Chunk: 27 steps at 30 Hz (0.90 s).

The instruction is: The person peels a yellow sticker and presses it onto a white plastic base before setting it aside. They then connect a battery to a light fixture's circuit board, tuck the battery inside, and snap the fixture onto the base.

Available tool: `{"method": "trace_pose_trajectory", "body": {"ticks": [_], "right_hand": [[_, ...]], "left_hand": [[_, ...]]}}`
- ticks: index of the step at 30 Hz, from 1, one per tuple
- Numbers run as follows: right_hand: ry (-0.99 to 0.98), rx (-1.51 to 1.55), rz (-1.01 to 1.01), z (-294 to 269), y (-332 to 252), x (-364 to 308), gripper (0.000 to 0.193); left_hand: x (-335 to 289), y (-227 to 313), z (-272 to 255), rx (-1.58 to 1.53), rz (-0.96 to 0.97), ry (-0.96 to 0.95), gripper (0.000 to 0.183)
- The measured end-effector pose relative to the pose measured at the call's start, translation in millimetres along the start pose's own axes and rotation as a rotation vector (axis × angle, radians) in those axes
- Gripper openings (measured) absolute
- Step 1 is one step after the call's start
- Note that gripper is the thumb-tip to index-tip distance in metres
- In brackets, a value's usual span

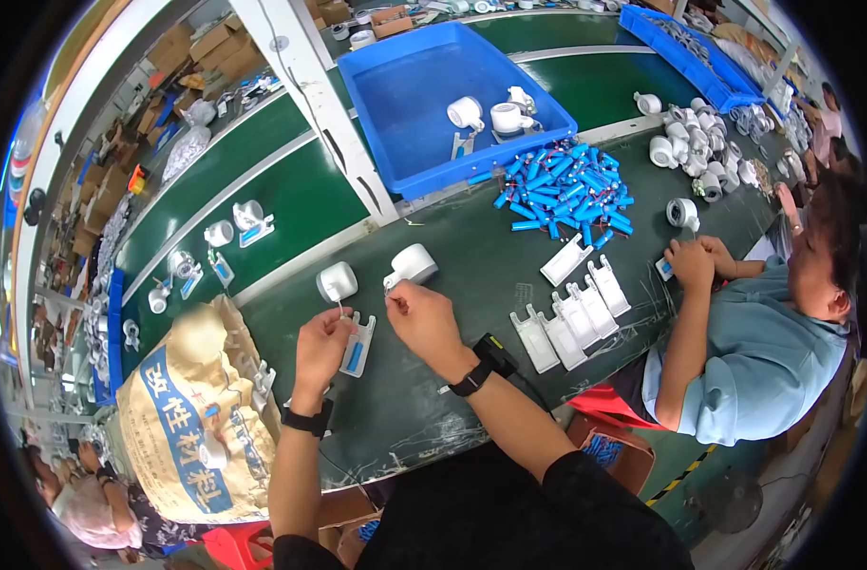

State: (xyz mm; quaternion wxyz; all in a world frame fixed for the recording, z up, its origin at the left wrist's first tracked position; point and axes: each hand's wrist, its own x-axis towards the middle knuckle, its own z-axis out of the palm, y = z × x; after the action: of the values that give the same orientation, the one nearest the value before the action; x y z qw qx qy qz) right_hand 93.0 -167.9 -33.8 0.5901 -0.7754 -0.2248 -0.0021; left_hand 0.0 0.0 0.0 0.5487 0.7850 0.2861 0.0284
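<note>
Worktop, dark green and scuffed, is spread with parts on all sides. At its right end a co-worker in a light blue shirt is seen bent over similar parts. Beyond the far edge a blue tub is placed, with a few white pieces held in it. At the left a printed paper sack is propped. Blue cylindrical cells are heaped near the tub, and white handle shells are lined up to the right of the hands. The right hand is brought to the near side of one white round head; whether its fingers are closed on anything cannot be told. By the left hand a thin strand is pinched between the fingers, just below a second round head. Beside that hand an open shell is laid on the worktop, with a single blue cell seated inside.
</note>
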Motion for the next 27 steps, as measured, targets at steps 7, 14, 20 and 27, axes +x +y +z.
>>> {"method": "trace_pose_trajectory", "body": {"ticks": [7, 14, 20, 27], "right_hand": [[0.043, -0.01, -0.101, -2.7, 1.0, 1.1, 0.01], [0.046, -0.019, -0.122, -6.4, -0.6, -0.1, 0.01], [0.053, -0.011, -0.134, -7.3, -0.6, -0.4, 0.011], [0.129, 0.144, -0.076, -2.9, -18.8, 15.4, 0.016]], "left_hand": [[-1.6, 5.2, 5.6, -0.019, -0.011, 0.005, 0.029], [-1.3, 4.7, 5.9, -0.047, -0.021, 0.0, 0.029], [-2.0, 6.0, 6.9, -0.061, -0.024, -0.012, 0.03], [13.0, 14.2, -11.8, -0.279, -0.103, -0.093, 0.032]]}}
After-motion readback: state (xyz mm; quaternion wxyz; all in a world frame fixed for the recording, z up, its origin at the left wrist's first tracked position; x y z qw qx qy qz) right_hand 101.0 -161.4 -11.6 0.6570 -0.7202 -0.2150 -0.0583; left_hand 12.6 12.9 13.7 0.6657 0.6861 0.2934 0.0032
